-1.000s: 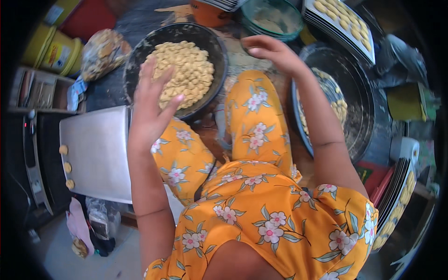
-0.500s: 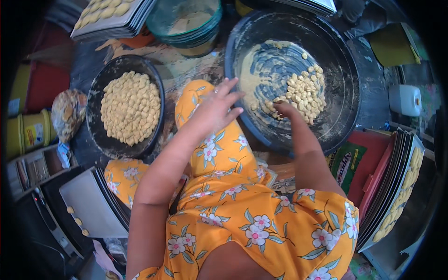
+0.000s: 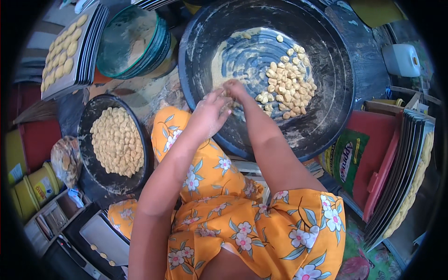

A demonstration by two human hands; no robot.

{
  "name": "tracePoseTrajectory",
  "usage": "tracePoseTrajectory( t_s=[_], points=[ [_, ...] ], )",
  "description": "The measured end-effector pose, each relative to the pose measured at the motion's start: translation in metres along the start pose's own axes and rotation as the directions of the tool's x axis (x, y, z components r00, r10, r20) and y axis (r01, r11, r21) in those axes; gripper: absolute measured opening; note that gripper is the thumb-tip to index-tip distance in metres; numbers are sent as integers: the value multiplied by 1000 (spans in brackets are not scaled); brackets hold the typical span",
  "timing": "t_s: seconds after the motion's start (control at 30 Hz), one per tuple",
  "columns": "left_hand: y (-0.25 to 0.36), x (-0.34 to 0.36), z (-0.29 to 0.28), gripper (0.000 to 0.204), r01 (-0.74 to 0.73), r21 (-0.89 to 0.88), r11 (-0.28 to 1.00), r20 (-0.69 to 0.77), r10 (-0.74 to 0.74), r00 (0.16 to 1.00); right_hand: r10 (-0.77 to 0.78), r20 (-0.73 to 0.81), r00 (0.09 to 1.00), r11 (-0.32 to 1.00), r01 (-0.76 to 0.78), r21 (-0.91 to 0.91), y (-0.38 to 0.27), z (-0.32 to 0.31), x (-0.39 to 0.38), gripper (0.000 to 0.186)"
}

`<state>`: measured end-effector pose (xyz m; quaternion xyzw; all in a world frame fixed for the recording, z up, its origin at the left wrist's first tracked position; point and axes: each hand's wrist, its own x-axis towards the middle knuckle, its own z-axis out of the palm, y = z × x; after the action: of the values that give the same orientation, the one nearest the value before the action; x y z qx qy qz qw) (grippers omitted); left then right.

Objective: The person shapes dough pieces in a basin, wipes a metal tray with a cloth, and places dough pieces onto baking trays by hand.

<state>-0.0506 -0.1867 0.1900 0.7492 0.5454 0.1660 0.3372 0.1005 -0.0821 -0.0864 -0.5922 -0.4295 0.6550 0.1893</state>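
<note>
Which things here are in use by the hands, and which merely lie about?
In use: left hand, right hand, large dark round pan, pale dough pieces.
Lying about: smaller dark pan of pieces, stacked teal bowls, yellow tubs.

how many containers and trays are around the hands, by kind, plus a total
Big dark round pans: 2, the large pan under both hands, left hand and right hand, and the smaller pan full of dough pieces.
Teal bowl stacks: 1, teal bowls.
Tray stacks in view: 3, left stack, right stack, bottom tray.
Yellow tubs: 2, tubs.
Total: 8
</note>
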Motion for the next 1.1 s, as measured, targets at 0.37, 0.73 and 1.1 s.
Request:
tracePoseTrajectory(
  t_s=[0.37,0.73,1.1],
  points=[
    [-7,20,4,34,105,-82,991,128,-94,987,-270,256,928,559,368,-743,66,-13,-78,40],
    [-20,35,11,33,151,-122,981,182,-128,975,-316,-616,722,568,-376,-732,19,-75,-84,51],
    [-37,21,10,34,214,-389,896,64,-206,977,-78,-457,886,614,-319,-722,3,-108,-106,65]
  ],
)
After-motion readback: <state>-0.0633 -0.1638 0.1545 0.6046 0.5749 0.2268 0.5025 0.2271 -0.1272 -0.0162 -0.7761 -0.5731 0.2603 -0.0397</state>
